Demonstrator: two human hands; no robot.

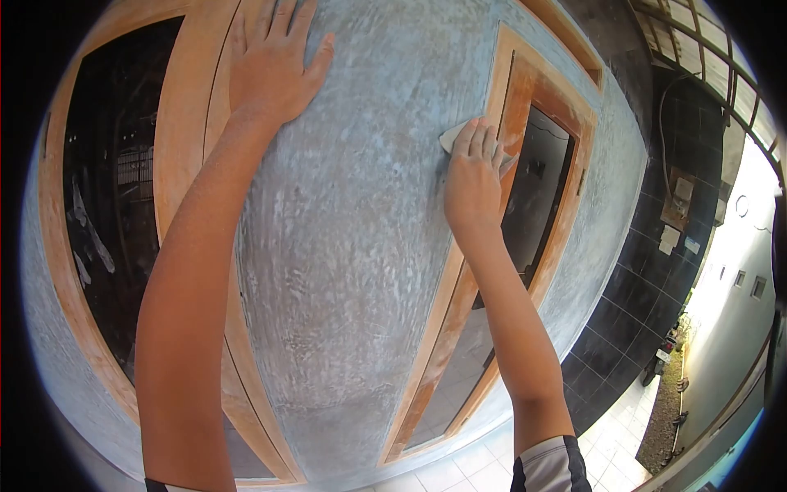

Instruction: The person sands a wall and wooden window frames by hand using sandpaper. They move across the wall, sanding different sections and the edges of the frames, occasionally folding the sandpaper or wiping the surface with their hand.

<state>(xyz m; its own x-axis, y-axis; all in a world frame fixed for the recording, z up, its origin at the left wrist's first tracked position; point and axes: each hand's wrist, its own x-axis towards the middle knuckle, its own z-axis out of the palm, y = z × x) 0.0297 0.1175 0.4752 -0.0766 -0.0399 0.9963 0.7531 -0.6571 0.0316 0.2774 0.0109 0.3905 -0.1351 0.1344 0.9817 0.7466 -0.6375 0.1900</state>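
My left hand [275, 70] lies flat at the top left with fingers spread, across the edge where the wooden frame meets the grey-blue plastered wall [352, 205]. It holds nothing. Higher on the right side of that wall, my right hand [474, 168] presses a pale folded sheet of sandpaper [450, 138] against the surface, beside the wooden window frame [502, 94]. The sheet sticks out on both sides of the fingers; the rest of it is hidden under the hand. The wall looks patchy, with lighter and darker smears.
A wooden-framed dark glass pane [115, 180] stands at the left. To the right are a narrow window pane [541, 180], a black tiled wall [627, 279] and a metal-framed canopy [713, 41]. White floor tiles [467, 463] lie below, with a motorbike [656, 361] farther off.
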